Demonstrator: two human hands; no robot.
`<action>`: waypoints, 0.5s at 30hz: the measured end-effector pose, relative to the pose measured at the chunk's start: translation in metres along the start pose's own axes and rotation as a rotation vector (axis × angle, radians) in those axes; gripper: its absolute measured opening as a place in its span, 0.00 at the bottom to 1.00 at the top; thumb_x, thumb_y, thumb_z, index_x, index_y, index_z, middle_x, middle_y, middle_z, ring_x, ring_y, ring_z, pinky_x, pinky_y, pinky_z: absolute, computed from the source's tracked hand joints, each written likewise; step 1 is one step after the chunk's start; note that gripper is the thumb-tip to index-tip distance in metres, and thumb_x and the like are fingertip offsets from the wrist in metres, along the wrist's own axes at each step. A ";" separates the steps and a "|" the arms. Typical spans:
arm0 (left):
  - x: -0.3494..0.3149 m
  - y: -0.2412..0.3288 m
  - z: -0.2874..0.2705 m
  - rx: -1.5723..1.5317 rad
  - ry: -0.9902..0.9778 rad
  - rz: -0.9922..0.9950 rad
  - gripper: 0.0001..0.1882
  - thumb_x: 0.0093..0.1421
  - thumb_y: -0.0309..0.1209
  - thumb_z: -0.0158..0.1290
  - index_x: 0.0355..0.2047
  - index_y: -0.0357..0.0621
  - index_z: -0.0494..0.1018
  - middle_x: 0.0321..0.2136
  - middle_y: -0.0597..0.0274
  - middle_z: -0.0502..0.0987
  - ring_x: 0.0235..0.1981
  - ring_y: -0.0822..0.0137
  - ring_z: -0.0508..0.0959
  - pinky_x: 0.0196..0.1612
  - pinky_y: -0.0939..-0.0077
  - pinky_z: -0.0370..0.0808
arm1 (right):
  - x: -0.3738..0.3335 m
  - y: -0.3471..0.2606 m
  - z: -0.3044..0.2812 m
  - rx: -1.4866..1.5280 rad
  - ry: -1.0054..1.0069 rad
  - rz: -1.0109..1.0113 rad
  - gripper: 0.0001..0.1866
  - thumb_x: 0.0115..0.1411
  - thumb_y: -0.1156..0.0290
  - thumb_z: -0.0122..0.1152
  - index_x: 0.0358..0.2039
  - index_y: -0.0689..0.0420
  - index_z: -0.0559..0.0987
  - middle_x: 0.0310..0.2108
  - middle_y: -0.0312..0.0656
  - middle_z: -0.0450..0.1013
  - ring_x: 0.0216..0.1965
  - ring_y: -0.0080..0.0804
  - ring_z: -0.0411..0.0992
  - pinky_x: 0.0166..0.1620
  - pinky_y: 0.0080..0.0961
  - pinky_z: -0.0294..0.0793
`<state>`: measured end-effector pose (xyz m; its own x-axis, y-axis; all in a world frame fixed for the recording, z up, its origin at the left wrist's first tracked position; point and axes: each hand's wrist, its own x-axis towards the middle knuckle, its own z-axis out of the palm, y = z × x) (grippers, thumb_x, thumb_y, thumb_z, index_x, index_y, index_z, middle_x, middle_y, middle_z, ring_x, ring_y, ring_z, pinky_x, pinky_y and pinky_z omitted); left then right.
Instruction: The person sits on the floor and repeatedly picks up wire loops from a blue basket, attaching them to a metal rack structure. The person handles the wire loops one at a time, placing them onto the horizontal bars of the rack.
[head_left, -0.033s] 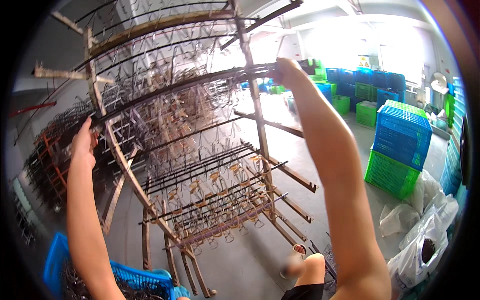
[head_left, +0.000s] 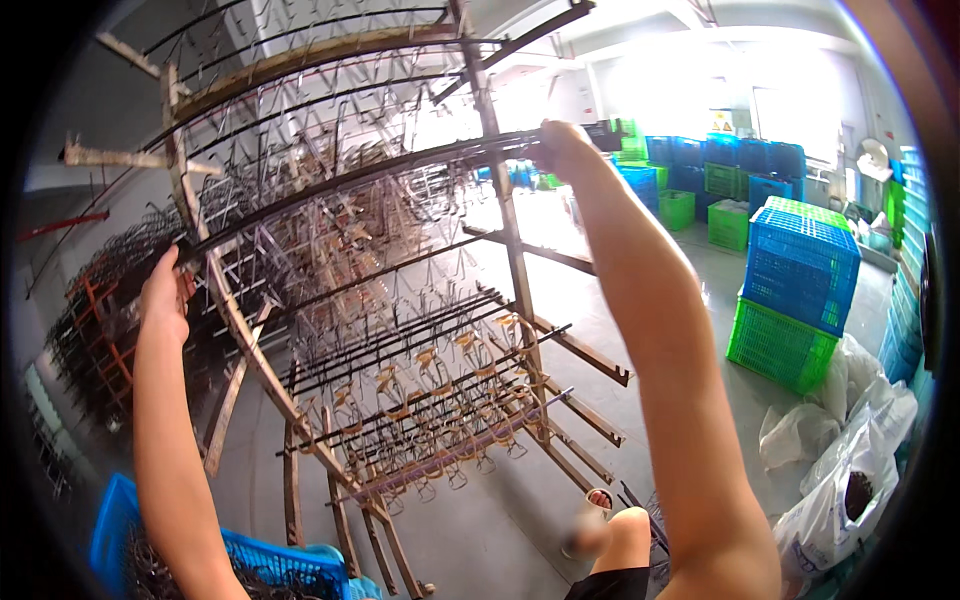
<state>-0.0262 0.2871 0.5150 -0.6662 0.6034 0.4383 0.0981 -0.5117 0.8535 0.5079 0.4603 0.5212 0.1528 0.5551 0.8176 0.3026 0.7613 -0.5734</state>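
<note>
at the scuffed rack [head_left: 514, 240], slender bar [head_left: 400, 161] in grip of left hand [head_left: 166, 297], right hand [head_left: 566, 150]

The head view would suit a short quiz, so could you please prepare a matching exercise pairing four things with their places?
Things:
1. Long, dark, straight bar
2. Blue plastic crate with dark wiry pieces inside
3. White plastic sack, open and showing dark contents
4. Tall brown rack with many wire hooks

Places:
A. Lower right, beyond the right forearm
B. Reaching the upper edge of the view
C. Spanning from the left hand to the right hand
D. Lower left, beside the left forearm

Pairs: 1-C, 2-D, 3-A, 4-B
</note>
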 end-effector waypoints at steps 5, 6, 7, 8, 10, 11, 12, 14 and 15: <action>-0.006 0.011 -0.004 0.006 -0.193 -0.205 0.15 0.54 0.47 0.54 0.24 0.50 0.70 0.19 0.72 0.75 0.19 0.77 0.73 0.22 0.83 0.64 | 0.005 -0.018 -0.005 -0.563 -0.219 0.117 0.07 0.60 0.67 0.49 0.30 0.56 0.73 0.24 0.39 0.72 0.22 0.29 0.71 0.17 0.26 0.61; -0.011 0.012 0.002 -0.007 -0.193 -0.220 0.16 0.55 0.48 0.53 0.24 0.49 0.71 0.19 0.71 0.75 0.18 0.78 0.72 0.20 0.83 0.62 | 0.009 -0.008 -0.006 -0.239 -0.143 0.248 0.07 0.59 0.68 0.49 0.30 0.56 0.74 0.25 0.38 0.72 0.23 0.30 0.72 0.19 0.25 0.63; -0.017 0.015 0.003 -0.016 -0.181 -0.237 0.17 0.56 0.49 0.52 0.24 0.48 0.71 0.18 0.70 0.75 0.17 0.79 0.71 0.18 0.82 0.59 | 0.008 -0.006 -0.005 -0.351 -0.174 0.133 0.06 0.59 0.69 0.50 0.31 0.56 0.74 0.25 0.38 0.72 0.25 0.30 0.72 0.21 0.25 0.65; -0.008 0.013 -0.005 -0.032 -0.223 -0.245 0.17 0.57 0.47 0.51 0.29 0.46 0.71 0.20 0.70 0.76 0.17 0.79 0.72 0.19 0.83 0.62 | 0.007 -0.002 -0.004 -0.461 -0.189 0.016 0.05 0.59 0.69 0.50 0.31 0.55 0.74 0.26 0.38 0.72 0.27 0.30 0.73 0.23 0.25 0.67; 0.006 0.009 -0.008 -0.097 -0.171 -0.231 0.14 0.55 0.45 0.53 0.30 0.48 0.70 0.22 0.72 0.76 0.22 0.79 0.73 0.22 0.85 0.64 | 0.005 0.004 -0.015 -1.536 -0.376 -0.758 0.05 0.58 0.70 0.51 0.33 0.55 0.73 0.27 0.39 0.72 0.32 0.29 0.73 0.28 0.24 0.71; 0.013 0.008 -0.011 -0.130 -0.146 -0.222 0.13 0.54 0.44 0.54 0.30 0.49 0.70 0.23 0.73 0.76 0.25 0.79 0.74 0.23 0.86 0.65 | 0.005 0.007 -0.010 -1.368 -0.314 -0.688 0.05 0.58 0.70 0.51 0.33 0.55 0.73 0.28 0.38 0.72 0.32 0.29 0.73 0.28 0.24 0.71; 0.019 0.008 -0.017 -0.187 -0.279 -0.199 0.10 0.56 0.41 0.53 0.33 0.50 0.70 0.26 0.71 0.76 0.27 0.77 0.75 0.24 0.87 0.67 | 0.006 0.012 -0.003 -0.867 -0.278 -0.392 0.05 0.59 0.69 0.51 0.34 0.54 0.73 0.28 0.38 0.73 0.33 0.29 0.72 0.29 0.24 0.71; 0.016 -0.009 -0.001 -0.290 -0.329 -0.159 0.10 0.56 0.40 0.52 0.34 0.51 0.71 0.27 0.70 0.77 0.27 0.75 0.76 0.26 0.85 0.69 | 0.023 0.035 -0.009 0.154 -0.105 -0.040 0.05 0.59 0.68 0.50 0.34 0.54 0.73 0.29 0.38 0.73 0.33 0.28 0.72 0.31 0.25 0.72; 0.016 -0.026 0.016 -0.371 -0.369 -0.152 0.10 0.57 0.40 0.52 0.34 0.51 0.71 0.28 0.69 0.77 0.28 0.74 0.77 0.26 0.85 0.70 | 0.055 0.056 -0.033 0.416 -0.117 -0.114 0.06 0.59 0.68 0.50 0.34 0.54 0.73 0.30 0.38 0.73 0.34 0.28 0.72 0.32 0.25 0.72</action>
<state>-0.0280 0.3199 0.5045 -0.3425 0.8279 0.4441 -0.2914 -0.5430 0.7876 0.5637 0.5223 0.5356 0.0257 0.4761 0.8790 -0.0968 0.8763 -0.4719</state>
